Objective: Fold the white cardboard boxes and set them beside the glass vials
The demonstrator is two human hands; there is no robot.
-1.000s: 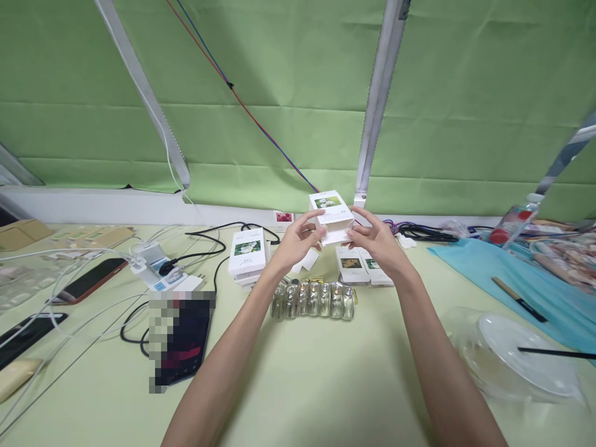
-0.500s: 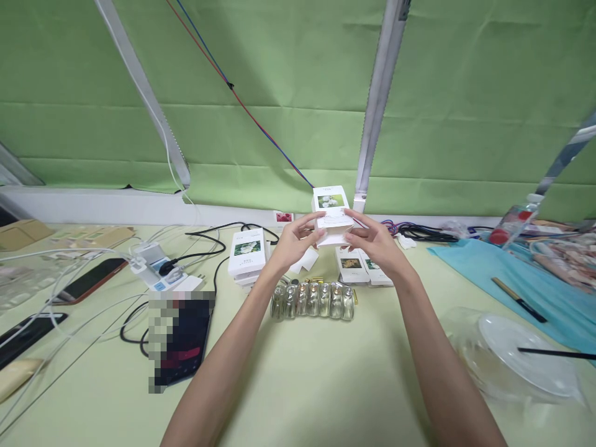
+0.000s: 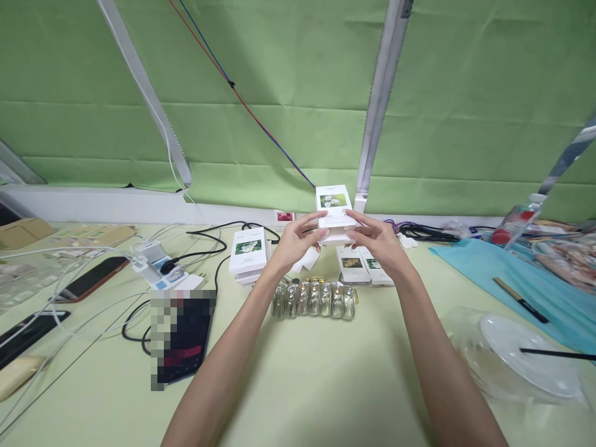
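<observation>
Both my hands hold a small white carton with a flower picture up above the table. My left hand pinches its lower left side and my right hand grips its lower right side, fingers pressed on the bottom flap. Below the hands stands a row of several small glass bottles. A stack of like cartons lies to the left, and two flat cartons lie under my right wrist.
A phone with a blurred screen lies front left beside black cables and a white power strip. More phones sit far left. A clear plastic lid and a blue cloth are on the right. A green curtain hangs behind.
The carton has been tilted more upright and raised slightly; its open bottom flap has been pressed closer shut between my fingers.
</observation>
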